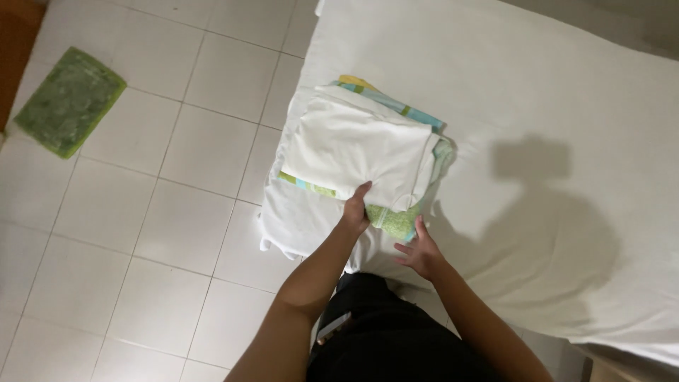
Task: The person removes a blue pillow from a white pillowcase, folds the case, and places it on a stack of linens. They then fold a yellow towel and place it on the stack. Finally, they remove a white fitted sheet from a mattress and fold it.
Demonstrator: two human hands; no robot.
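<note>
A folded white cloth (353,148) lies on top of a folded towel with green, blue and yellow stripes (396,221) at the near corner of a bed covered by a white sheet (537,106). My left hand (356,211) grips the near edge of the stack, thumb on the white cloth and fingers under it. My right hand (420,251) hovers just right of it, fingers spread, close to the green corner of the striped towel and holding nothing.
A white tiled floor (141,212) fills the left side, with a green mat (68,99) at the far left. The bed sheet corner (283,226) hangs over the bed's edge. My shadow falls on the sheet to the right.
</note>
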